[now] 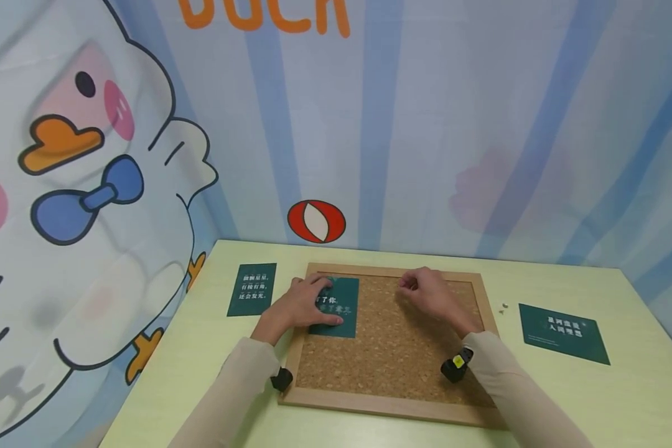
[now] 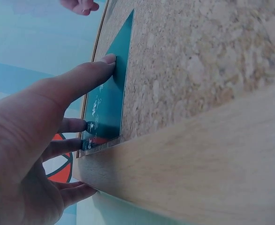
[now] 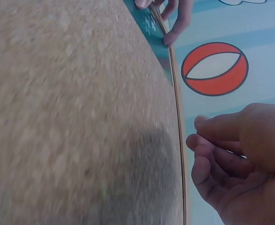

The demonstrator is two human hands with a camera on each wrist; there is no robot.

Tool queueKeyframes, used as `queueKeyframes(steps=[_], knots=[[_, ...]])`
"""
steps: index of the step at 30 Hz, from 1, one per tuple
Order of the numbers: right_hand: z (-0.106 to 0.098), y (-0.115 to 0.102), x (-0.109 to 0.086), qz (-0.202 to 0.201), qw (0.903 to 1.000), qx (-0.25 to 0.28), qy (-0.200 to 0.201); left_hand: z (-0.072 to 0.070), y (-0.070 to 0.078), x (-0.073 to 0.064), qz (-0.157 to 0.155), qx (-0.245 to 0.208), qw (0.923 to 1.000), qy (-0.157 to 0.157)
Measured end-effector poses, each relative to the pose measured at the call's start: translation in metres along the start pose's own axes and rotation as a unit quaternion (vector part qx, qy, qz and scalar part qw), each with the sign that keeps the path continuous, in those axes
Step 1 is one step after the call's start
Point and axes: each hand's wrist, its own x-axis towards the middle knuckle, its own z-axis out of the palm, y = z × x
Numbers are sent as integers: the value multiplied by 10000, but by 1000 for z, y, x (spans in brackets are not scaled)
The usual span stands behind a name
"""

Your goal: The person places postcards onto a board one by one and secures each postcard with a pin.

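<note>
A dark green card with white writing lies at the upper left of a wood-framed cork board. My left hand rests on it with fingers spread: the thumb presses the card's face, two fingertips touch its other side, and another finger reaches to the frame's outer edge. Over the upper right of the cork is my right hand, curled, with thumb and index fingertips close together. In the right wrist view that hand shows no object between its fingers; I cannot tell whether something small is hidden there.
One green card lies left of the board, another to its right. Small pale bits lie on the table between the board and the right card. Behind the table hangs a printed cloth.
</note>
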Motion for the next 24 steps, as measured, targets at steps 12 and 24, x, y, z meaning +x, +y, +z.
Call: queueKeyframes(steps=[12,24], knots=[[24,-20,27,-582,9981,-18,-181,-1,1,0,-16,60,10000,20],[46,-28,51,-513,9980,-89,-355,-3,2,-4,15,-38,10000,40]])
